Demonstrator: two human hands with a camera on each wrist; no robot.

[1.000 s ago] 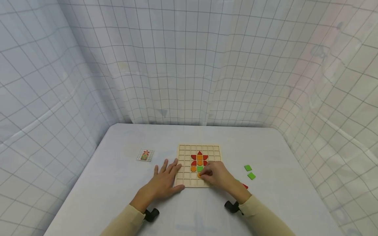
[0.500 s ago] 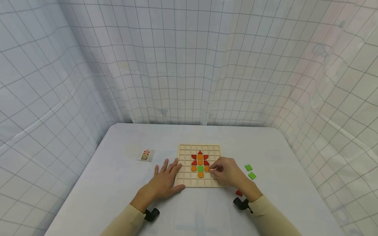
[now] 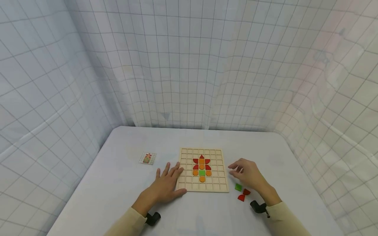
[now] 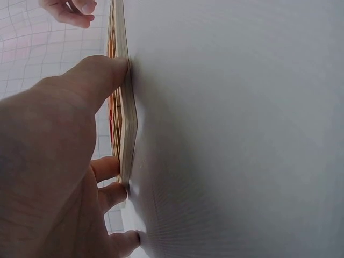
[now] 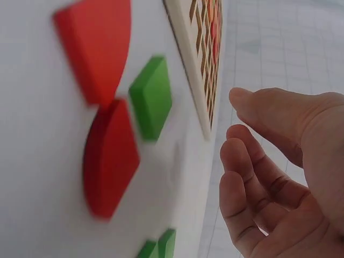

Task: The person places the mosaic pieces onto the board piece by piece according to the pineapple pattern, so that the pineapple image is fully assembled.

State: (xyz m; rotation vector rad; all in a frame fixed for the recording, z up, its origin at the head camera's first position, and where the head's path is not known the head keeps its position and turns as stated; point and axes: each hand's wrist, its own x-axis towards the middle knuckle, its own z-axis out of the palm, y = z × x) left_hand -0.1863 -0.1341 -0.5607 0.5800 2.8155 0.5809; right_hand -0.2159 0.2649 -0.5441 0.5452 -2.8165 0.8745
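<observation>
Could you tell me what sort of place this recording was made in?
Probably a staged recording booth, not a home: a pale table enclosed by white grid-patterned curtains. On it lie a wooden grid board with coloured pieces, a small pattern card, and loose pieces.

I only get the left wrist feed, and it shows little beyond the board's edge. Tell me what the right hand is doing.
Observer: The right hand hovers just off the right edge of the board, fingers relaxed, holding nothing.
Operator: List the loose pieces near it.
Observer: A green square and two red pieces lie on the table by that hand, off the board. The right wrist view shows more green pieces beyond them.
Operator: Describe what is already set in the board.
Observer: Red and orange pieces and one green one form a flower-like figure around the board's middle.
</observation>
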